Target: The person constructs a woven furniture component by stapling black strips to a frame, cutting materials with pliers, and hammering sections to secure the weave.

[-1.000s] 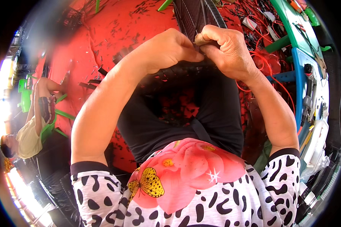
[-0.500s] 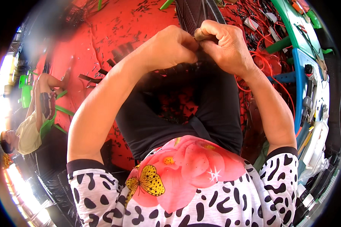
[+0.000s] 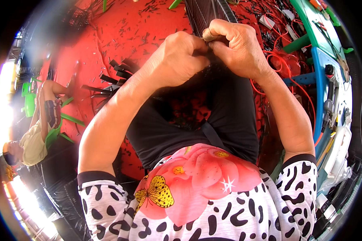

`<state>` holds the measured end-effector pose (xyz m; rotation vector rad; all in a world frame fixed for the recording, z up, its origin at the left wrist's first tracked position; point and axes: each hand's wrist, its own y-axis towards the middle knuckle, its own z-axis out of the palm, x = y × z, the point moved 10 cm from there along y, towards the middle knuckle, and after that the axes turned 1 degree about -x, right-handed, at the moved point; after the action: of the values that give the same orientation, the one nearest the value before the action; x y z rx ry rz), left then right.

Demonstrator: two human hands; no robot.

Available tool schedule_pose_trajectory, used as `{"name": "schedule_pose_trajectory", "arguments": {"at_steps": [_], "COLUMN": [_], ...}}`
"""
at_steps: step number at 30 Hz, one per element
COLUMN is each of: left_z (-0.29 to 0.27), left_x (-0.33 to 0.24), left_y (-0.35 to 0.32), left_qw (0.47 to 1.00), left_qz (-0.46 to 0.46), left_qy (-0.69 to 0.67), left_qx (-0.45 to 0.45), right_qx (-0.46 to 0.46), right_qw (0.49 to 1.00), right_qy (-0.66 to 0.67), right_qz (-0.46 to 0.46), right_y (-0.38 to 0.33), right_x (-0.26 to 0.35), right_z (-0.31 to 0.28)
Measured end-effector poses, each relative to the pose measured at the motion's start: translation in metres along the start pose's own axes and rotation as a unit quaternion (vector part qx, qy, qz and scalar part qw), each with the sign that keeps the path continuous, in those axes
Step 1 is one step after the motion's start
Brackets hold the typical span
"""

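Observation:
My left hand [image 3: 183, 59] and my right hand [image 3: 240, 50] meet fingertip to fingertip in front of a dark brown woven panel [image 3: 198, 18] with a black edge. Both hands are closed in a pinch. Whatever lies between the fingers is hidden or too small to name. A tan finger cover [image 3: 208, 35] wraps one fingertip of my right hand. Beside my left forearm, several flat dark strips [image 3: 104, 82] stick out in a bundle. The lower part of the panel is lost in shadow beneath my hands.
Dark scraps lie scattered over the red floor [image 3: 124, 24]. A red hose [image 3: 287, 70] coils at the right, near a blue-edged table [image 3: 318, 96] with tools and a green-edged table [image 3: 305, 20]. A person [image 3: 38, 128] sits on a green chair at the left.
My left hand and forearm have shifted slightly right and down. My right hand has moved a little up and left. The fingers of both hands remain pinched together.

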<state>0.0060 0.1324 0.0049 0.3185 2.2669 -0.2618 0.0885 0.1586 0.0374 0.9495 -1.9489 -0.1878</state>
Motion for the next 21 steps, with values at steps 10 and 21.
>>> {"name": "schedule_pose_trajectory", "arguments": {"at_steps": [10, 21], "left_z": [-0.005, -0.017], "left_x": [-0.001, -0.034], "left_y": [0.000, -0.043], "left_qw": [0.998, 0.947], "left_qz": [0.010, 0.166], "left_qy": [0.037, 0.128], "left_qx": [-0.045, -0.244], "right_qx": [-0.002, 0.005], "right_qw": [1.000, 1.000], "right_qy": [-0.022, 0.001], "right_qz": [-0.004, 0.028], "right_y": [0.002, 0.002], "right_x": [0.001, -0.006], "right_z": [0.002, 0.002]}}
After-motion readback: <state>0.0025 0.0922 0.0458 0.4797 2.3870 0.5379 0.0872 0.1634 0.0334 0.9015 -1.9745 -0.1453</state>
